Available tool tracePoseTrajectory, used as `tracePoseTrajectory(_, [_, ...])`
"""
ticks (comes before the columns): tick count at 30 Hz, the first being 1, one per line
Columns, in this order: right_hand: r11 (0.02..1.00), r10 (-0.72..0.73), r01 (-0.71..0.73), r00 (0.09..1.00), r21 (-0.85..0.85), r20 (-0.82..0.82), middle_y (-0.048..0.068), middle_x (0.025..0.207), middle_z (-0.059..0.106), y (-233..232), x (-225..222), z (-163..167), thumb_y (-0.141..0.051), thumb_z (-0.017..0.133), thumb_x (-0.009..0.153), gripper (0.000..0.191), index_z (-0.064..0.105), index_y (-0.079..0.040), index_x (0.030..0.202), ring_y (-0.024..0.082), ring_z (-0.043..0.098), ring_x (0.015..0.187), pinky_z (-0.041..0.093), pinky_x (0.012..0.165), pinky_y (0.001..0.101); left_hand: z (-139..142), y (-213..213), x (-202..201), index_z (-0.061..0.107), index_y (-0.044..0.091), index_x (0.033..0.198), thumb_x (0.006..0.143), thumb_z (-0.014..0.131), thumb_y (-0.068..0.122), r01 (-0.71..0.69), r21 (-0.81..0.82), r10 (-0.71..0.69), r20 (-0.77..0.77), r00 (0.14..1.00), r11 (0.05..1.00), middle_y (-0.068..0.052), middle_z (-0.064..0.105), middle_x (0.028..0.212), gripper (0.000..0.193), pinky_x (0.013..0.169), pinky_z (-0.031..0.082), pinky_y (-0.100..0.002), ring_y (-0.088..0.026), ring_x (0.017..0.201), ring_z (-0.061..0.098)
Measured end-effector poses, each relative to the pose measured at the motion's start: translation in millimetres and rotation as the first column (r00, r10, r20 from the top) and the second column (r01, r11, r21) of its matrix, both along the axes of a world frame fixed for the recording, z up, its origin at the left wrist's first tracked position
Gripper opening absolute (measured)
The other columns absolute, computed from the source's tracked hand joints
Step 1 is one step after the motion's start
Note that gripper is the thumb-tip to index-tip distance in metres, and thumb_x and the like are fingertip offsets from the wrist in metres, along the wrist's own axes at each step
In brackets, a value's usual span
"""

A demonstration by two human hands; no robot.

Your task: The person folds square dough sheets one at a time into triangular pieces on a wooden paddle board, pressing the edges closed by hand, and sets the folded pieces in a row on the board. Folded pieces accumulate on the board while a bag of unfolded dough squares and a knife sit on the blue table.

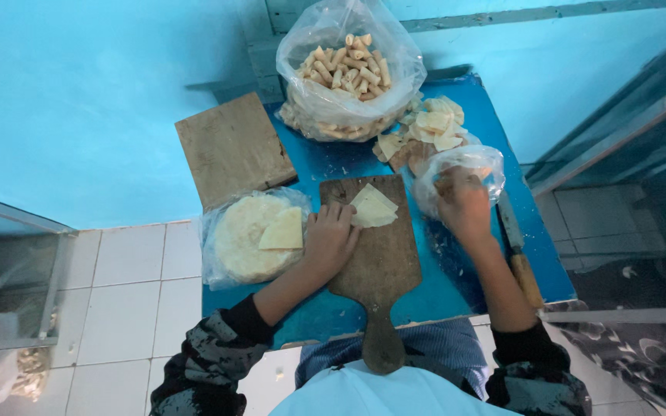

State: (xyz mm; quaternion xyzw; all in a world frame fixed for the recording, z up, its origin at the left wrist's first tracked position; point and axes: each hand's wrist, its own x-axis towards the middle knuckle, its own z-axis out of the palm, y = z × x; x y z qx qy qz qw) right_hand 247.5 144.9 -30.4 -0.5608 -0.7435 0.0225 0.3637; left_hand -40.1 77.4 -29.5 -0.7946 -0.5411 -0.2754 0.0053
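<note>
A wooden paddle board (379,262) lies on a small blue table (425,293). Pale triangular dough sheets (372,207) sit at the board's far end. My left hand (330,239) rests on the board with its fingertips on the near edge of those sheets. My right hand (464,204) reaches into a small clear plastic bag (475,166) to the right of the board; what its fingers hold is hidden. A round stack of pale dough sheets (244,239) in clear plastic lies left of the board, with one triangle (284,231) on top.
A big clear bag of rolled pastries (348,69) stands at the table's back. Loose cut dough pieces (433,127) lie beside it. A square wooden board (233,146) overhangs the back left. A knife with a wooden handle (519,254) lies along the right edge. White floor tiles (132,285) surround the table.
</note>
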Motion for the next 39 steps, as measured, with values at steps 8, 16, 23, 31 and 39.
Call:
tracePoseTrajectory(8, [0.983,-0.106,0.137,0.967,0.121,-0.232,0.013,0.096,0.075,-9,-1,21,0.000,0.073,0.098,0.020,0.062,-0.005,0.114,0.028,0.076,0.083,0.057,0.067,0.0380,2,0,0,0.062,0.010,0.114,0.083,0.074,0.025,-0.005,0.003,0.005,-0.019,1.000,1.000,-0.011,0.059,0.103,0.036,0.080,0.041,-0.048,-0.032,0.100,0.056])
tracePoseTrajectory(16, [0.974,-0.046,0.023,0.994,0.224,0.095,0.017,0.101,0.074,-38,27,40,0.006,0.068,0.095,0.046,0.065,-0.010,0.139,0.034,0.072,0.087,0.057,0.074,0.0425,5,3,-1,0.060,0.009,0.120,0.085,0.072,0.014,0.100,-0.025,-0.095,0.143,0.985,0.995,-0.013,0.060,0.104,0.037,0.082,0.042,-0.047,-0.033,0.103,0.058])
tracePoseTrajectory(23, [0.992,0.073,-0.061,0.991,0.111,-0.109,0.014,0.095,0.076,-57,21,44,0.005,0.074,0.088,0.054,0.062,-0.009,0.139,0.028,0.076,0.086,0.058,0.073,0.0388,6,4,-4,0.059,0.008,0.121,0.088,0.070,0.015,0.110,-0.076,-0.092,0.211,0.973,0.991,-0.010,0.065,0.097,0.035,0.080,0.043,-0.048,-0.031,0.097,0.062])
tracePoseTrajectory(31, [0.997,0.006,-0.064,0.696,-0.053,-0.718,0.013,0.091,0.069,-42,26,18,0.011,0.065,0.095,0.046,0.059,0.004,0.140,0.021,0.074,0.082,0.062,0.072,0.0334,1,10,-6,0.060,0.009,0.121,0.088,0.068,0.014,0.108,-0.058,-0.093,0.218,0.972,0.992,-0.010,0.067,0.094,0.034,0.079,0.044,-0.048,-0.031,0.095,0.063])
tracePoseTrajectory(39, [0.996,0.017,0.068,0.511,0.060,-0.859,0.012,0.093,0.068,-55,52,19,0.012,0.062,0.098,0.041,0.057,0.010,0.138,0.021,0.073,0.081,0.063,0.075,0.0331,1,13,-5,0.059,0.008,0.120,0.089,0.067,0.012,0.129,-0.063,-0.112,0.224,0.968,0.990,-0.010,0.066,0.091,0.033,0.078,0.043,-0.049,-0.032,0.093,0.063])
